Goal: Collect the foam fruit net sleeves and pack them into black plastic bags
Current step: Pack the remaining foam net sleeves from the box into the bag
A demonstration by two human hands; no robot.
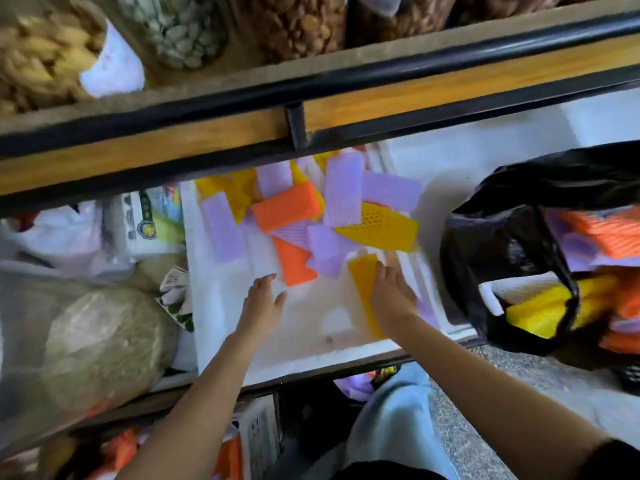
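Observation:
A heap of foam net sleeves in purple, orange and yellow lies in a white foam box (221,306); among them are an orange sleeve (285,207) and a yellow sleeve (381,228). My left hand (263,299) hovers open over the bare box floor, just below an orange sleeve (294,261). My right hand (393,289) rests flat on a yellow sleeve (363,275) with its fingers spread. To the right, a black plastic bag (491,251) stands open, with orange, yellow and purple sleeves inside.
A wood and black metal shelf rail (298,123) overhangs the back of the box. Above it stand jars of nuts and seeds (180,26). Sacks and plastic bags (86,334) crowd the left. A white crate (259,434) and more sleeves lie below.

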